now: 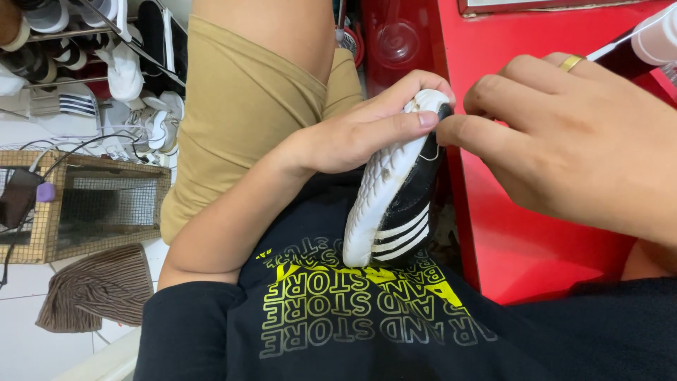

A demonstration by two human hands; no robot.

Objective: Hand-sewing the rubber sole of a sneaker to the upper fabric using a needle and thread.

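Observation:
A black shoe with white stripes and a white textured sole stands heel-down against my black shirt, toe pointing up. My left hand is wrapped around the toe, thumb pressed on the edge of the sole. My right hand, with a gold ring on one finger, reaches in from the right. Its fingertips pinch at the seam between sole and upper near the toe. A dark bottle with a white cap sits tucked between the right hand's fingers at the top right.
A red cabinet stands close on the right. My tan shorts cover my leg at centre. On the left are a wire-mesh wooden box, a striped brown cloth on the white tiled floor, and racks of several shoes.

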